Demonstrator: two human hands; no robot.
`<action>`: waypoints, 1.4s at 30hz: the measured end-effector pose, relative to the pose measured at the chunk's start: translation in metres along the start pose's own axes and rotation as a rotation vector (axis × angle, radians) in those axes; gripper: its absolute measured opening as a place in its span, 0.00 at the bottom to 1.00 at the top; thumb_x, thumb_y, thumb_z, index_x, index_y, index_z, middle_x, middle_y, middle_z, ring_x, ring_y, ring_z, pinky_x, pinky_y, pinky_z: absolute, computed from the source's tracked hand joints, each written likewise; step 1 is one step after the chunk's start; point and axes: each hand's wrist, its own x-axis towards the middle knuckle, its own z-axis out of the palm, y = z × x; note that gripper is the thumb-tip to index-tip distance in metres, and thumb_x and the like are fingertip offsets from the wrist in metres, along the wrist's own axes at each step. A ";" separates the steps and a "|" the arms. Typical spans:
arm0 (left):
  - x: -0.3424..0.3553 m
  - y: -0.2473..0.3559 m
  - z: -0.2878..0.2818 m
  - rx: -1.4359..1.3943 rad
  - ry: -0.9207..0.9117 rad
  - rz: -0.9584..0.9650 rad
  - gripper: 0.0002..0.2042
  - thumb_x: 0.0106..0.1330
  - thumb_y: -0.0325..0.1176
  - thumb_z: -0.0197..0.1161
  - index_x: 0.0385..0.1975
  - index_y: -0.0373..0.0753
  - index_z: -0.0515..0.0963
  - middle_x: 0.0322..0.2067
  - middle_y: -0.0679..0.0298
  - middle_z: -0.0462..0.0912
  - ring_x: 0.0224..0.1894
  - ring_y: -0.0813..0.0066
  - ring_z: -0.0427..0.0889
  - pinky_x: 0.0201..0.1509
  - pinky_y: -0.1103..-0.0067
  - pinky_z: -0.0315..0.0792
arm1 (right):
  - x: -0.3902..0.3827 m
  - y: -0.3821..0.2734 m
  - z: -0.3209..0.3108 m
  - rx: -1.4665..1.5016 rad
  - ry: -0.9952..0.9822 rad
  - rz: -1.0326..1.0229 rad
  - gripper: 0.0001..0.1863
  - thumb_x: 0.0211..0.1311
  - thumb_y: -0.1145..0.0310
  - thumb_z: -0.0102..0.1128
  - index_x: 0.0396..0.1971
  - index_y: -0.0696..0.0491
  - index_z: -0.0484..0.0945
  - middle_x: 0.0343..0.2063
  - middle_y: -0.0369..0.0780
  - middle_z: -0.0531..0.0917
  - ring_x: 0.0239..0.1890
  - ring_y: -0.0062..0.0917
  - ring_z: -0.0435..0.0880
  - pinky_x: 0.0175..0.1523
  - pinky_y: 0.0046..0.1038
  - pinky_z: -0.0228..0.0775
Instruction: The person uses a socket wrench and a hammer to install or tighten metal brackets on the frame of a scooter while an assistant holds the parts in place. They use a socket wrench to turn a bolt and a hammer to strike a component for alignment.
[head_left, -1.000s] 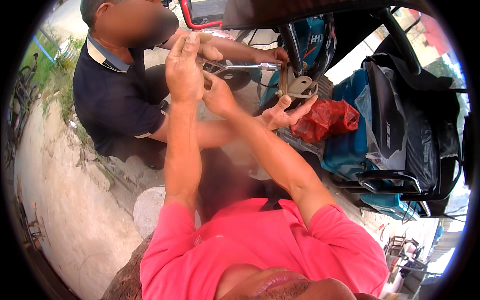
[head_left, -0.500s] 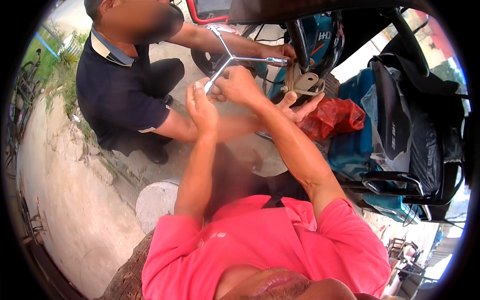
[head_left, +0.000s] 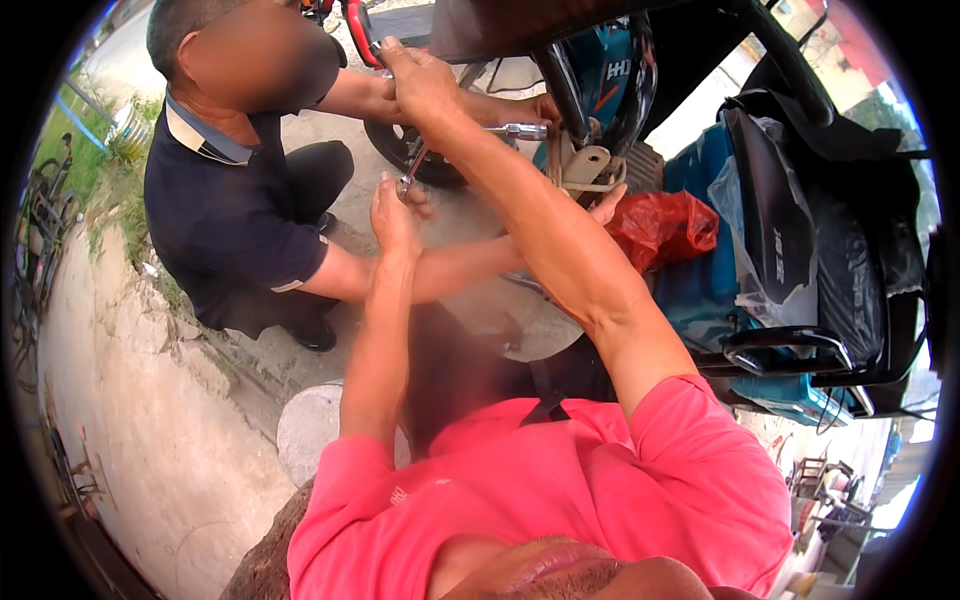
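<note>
A chrome three-way socket wrench (head_left: pixel 526 131) spans both my hands, its right-hand arm aimed at a pale metal bracket (head_left: pixel 588 168) on the vehicle. My left hand (head_left: pixel 396 216) is closed around the end of the wrench's lower arm. Higher up, my right hand (head_left: pixel 424 88) grips the upper arm, and my right forearm hides the middle of the tool. A co-worker's hand (head_left: pixel 545 108) is beside the wrench's socket end. Their other hand (head_left: pixel 607 204) is under the bracket, partly behind my forearm. Whether the socket sits on a bolt I cannot tell.
A crouching person in a dark shirt (head_left: pixel 235 215) is at the left, their arm passing under mine. Close to the bracket are a red plastic bag (head_left: pixel 665 228), a black frame tube (head_left: pixel 562 90) and a teal box (head_left: pixel 690 265). A round pale block (head_left: pixel 308 432) stands below my left forearm.
My right hand has left its place next to my left hand and moved up to the wrench's upper arm. My left hand stays on the lower arm. The co-worker's lower hand has become more hidden.
</note>
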 end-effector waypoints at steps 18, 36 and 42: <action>0.069 0.158 0.113 -0.211 -0.301 -0.017 0.19 0.77 0.48 0.58 0.29 0.38 0.74 0.21 0.67 0.70 0.25 0.71 0.67 0.34 0.72 0.67 | -0.144 0.079 -0.032 -0.462 -0.066 -0.130 0.15 0.59 0.63 0.73 0.32 0.58 0.79 0.29 0.44 0.84 0.32 0.37 0.86 0.41 0.38 0.77; -0.071 0.064 0.052 0.061 -0.076 0.757 0.16 0.80 0.34 0.51 0.51 0.25 0.75 0.42 0.50 0.84 0.48 0.63 0.84 0.51 0.68 0.81 | 0.022 0.124 0.005 0.244 0.165 -0.195 0.14 0.65 0.72 0.68 0.41 0.61 0.72 0.28 0.41 0.86 0.29 0.20 0.84 0.34 0.24 0.78; -0.090 0.070 0.062 0.024 0.003 0.427 0.20 0.79 0.36 0.41 0.51 0.22 0.74 0.46 0.45 0.83 0.36 0.61 0.87 0.43 0.71 0.83 | -0.033 0.134 -0.022 -0.140 -0.068 -0.051 0.17 0.61 0.74 0.65 0.50 0.61 0.79 0.34 0.44 0.89 0.32 0.28 0.86 0.36 0.28 0.78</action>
